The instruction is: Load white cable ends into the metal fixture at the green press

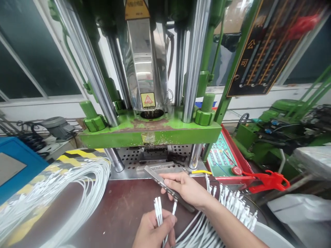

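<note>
Brown, worn bench top (121, 206) in front of a green vertical press (150, 132) with polished steel columns; windows behind it.

My left hand (152, 230) sits low at the near edge of the bench. Fingers curled shut around a small bunch of white cable ends (158, 210), tips pointing up and standing above the thumb. One further white connector end (174, 207) stands just beside the bunch, to its right; cannot tell which hand grips it.

My right hand (187, 189) is above and slightly right of the left. Fingers closed on a flat metal bar (161, 182) that runs diagonally, its far end pointing up-left toward the press bed, its near end passing under my palm.

Loose white cables (227, 206) fan out to the right of my right forearm, connector tips upward. A larger coil of white cables (64, 186) lies on the left of the bench, partly over yellow-black hazard striping.

Right of the press: a red-framed control panel (219, 158) with keypad and red round button, and a red clamp (269, 181) near it. Blue box (15, 165) at far left.
</note>
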`<state>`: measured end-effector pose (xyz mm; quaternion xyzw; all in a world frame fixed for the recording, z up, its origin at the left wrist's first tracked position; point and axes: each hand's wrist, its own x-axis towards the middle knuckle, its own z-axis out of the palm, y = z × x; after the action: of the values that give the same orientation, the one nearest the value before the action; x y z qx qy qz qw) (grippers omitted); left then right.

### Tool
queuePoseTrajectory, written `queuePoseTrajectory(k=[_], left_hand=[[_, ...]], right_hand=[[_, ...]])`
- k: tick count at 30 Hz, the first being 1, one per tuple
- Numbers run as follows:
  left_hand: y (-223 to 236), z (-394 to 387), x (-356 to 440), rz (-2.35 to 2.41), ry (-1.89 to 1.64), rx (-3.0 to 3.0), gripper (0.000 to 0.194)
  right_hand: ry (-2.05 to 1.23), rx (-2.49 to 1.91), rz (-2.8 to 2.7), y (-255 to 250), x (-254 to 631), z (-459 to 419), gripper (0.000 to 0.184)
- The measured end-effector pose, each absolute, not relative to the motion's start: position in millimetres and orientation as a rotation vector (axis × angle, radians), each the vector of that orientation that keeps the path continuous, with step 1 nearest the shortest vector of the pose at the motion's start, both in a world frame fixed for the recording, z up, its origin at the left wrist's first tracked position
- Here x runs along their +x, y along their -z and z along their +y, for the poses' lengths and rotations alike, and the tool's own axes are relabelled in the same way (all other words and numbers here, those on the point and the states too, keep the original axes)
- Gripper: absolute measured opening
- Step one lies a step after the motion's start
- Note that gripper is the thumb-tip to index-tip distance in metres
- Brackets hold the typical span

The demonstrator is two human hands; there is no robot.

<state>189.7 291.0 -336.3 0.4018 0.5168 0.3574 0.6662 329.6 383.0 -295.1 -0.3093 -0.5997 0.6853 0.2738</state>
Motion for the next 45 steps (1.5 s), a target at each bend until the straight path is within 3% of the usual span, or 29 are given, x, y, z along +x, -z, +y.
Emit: queuePoseTrajectory(k=[5, 13, 20, 23, 27, 29, 45], left_hand=[[327, 289, 189, 1.189, -0.859, 0.937, 0.040], [310, 278, 182, 1.430, -1.066, 0.983, 0.043], [311, 271, 184, 1.653, -1.131, 1.032, 0.045], [314, 273, 182, 1.621, -1.144, 0.994, 0.043], [316, 277, 180, 1.598, -1.163, 0.944, 0.037], [318, 278, 180, 1.605, -1.170, 0.959, 0.035], [324, 283, 183, 1.656, -1.139, 0.988, 0.036]], right_hand=[[-1.758, -0.934, -1.702, 296, 331, 383, 0.044], [-0.770, -1.418, -2.309, 321, 317, 376, 0.030], [-0.390, -1.330, -2.537, 327, 297, 366, 0.024], [-0.560, -1.280, -2.368, 320, 305, 367, 0.021], [-1.321, -1.157, -1.994, 297, 316, 364, 0.026], [-1.543, -1.121, -1.904, 289, 318, 361, 0.027], [-1.501, -1.165, -1.897, 290, 312, 360, 0.014]])
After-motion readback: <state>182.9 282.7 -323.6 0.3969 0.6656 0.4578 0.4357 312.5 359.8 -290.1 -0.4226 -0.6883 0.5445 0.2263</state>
